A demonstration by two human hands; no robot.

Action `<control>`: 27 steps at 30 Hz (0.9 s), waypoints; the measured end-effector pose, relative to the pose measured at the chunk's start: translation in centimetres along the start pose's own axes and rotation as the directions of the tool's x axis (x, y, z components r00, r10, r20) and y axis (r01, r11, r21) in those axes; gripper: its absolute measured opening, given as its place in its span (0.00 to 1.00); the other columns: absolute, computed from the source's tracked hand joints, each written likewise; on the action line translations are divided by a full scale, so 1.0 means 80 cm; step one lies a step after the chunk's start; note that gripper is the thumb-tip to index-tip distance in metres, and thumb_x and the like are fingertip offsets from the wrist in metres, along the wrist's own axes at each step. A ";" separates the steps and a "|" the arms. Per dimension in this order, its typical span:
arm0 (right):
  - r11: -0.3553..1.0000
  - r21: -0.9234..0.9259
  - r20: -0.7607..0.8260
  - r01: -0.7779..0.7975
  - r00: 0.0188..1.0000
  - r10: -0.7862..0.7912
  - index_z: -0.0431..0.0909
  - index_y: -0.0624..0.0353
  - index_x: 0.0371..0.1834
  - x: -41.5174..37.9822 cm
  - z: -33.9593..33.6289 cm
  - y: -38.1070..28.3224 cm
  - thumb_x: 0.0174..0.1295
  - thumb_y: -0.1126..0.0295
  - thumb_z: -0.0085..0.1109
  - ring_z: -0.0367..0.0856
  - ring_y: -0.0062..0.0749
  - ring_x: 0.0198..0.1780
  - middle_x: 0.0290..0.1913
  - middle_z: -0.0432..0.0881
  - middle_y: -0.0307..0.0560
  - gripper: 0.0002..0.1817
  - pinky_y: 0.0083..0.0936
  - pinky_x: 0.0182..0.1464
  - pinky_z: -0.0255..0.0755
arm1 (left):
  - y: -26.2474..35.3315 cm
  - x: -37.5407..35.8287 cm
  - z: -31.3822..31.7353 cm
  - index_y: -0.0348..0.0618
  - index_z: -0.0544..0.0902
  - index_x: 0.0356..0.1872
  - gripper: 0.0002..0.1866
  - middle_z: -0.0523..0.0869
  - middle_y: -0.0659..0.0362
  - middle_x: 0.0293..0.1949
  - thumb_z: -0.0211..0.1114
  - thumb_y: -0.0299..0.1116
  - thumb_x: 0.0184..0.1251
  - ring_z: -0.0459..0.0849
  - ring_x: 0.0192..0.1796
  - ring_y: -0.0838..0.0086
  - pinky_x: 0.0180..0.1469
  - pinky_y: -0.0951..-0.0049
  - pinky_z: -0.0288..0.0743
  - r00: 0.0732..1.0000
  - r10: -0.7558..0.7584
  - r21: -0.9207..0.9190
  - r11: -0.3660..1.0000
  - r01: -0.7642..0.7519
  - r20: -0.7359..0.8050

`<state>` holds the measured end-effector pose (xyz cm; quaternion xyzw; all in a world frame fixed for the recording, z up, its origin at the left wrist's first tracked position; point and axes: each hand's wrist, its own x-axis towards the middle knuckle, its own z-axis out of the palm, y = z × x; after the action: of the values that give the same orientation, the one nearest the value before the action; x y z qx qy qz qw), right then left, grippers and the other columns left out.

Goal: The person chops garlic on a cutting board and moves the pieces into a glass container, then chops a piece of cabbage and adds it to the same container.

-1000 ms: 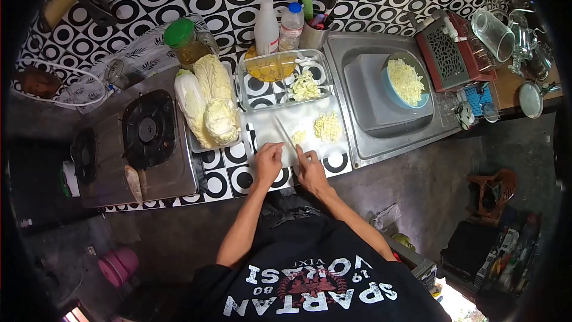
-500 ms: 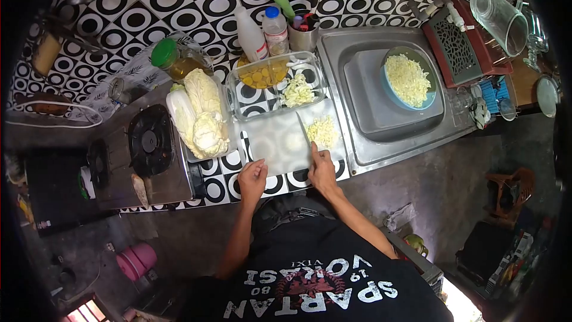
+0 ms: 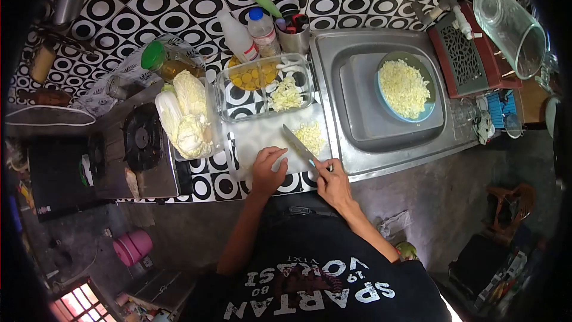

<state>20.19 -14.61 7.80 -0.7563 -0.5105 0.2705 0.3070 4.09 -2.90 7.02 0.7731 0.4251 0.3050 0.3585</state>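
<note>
My right hand (image 3: 335,182) grips a knife (image 3: 301,145) by its handle, with the blade slanting up and left over the cutting board. Beside the blade lies a small pile of finely chopped pale yellow vegetable (image 3: 311,138). My left hand (image 3: 269,170) is at the near edge of the translucent cutting board (image 3: 253,140), fingers loosely bent, thumb apart, holding nothing visible. Just beyond the board stands a clear divided container (image 3: 241,116). Pale cut pieces (image 3: 286,96) lie in its right part, and yellow-orange round slices (image 3: 250,77) show at its back left.
Whole pale cabbages (image 3: 186,113) rest in a tray on the left, beside a gas stove (image 3: 142,136). To the right, a blue bowl (image 3: 381,92) full of chopped vegetable sits in the steel sink (image 3: 330,92). Bottles (image 3: 262,30) and a utensil cup (image 3: 295,42) stand behind.
The knife has swung from nearly upright to slanting left across the board. My right hand has moved right and nearer to me; my left hand has shifted right and opened somewhat.
</note>
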 end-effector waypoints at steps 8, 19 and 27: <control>0.991 -0.122 0.103 0.055 0.994 -0.043 0.79 0.46 0.52 0.014 -0.028 0.007 0.48 0.75 0.58 0.78 0.43 0.30 0.44 0.69 0.46 0.24 0.37 0.33 0.76 | 0.023 0.025 0.008 0.48 0.85 0.41 0.17 0.77 0.57 0.39 0.66 0.26 0.45 0.74 0.43 0.63 0.45 0.66 0.71 0.966 0.229 0.126 0.961 -0.244 0.124; 0.992 -0.106 0.134 0.074 0.989 -0.060 0.82 0.47 0.45 0.014 -0.045 0.011 0.49 0.76 0.59 0.77 0.42 0.28 0.40 0.70 0.45 0.18 0.37 0.31 0.75 | 0.021 0.034 0.028 0.66 0.83 0.49 0.27 0.71 0.57 0.44 0.59 0.31 0.41 0.65 0.46 0.61 0.46 0.56 0.56 0.827 0.268 0.285 0.849 -0.446 0.495; 0.980 -0.198 0.082 -0.017 0.996 0.034 0.84 0.49 0.40 -0.018 -0.094 0.029 0.50 0.75 0.62 0.76 0.35 0.26 0.35 0.72 0.41 0.13 0.31 0.28 0.70 | -0.019 0.052 0.025 0.67 0.82 0.50 0.28 0.69 0.59 0.41 0.60 0.32 0.40 0.64 0.45 0.63 0.46 0.58 0.55 0.852 0.186 0.390 0.827 -0.404 0.490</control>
<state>26.55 -18.08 11.27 -0.7773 -0.5376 0.2543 0.2052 6.85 0.73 5.37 0.9425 0.2687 0.0643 0.1879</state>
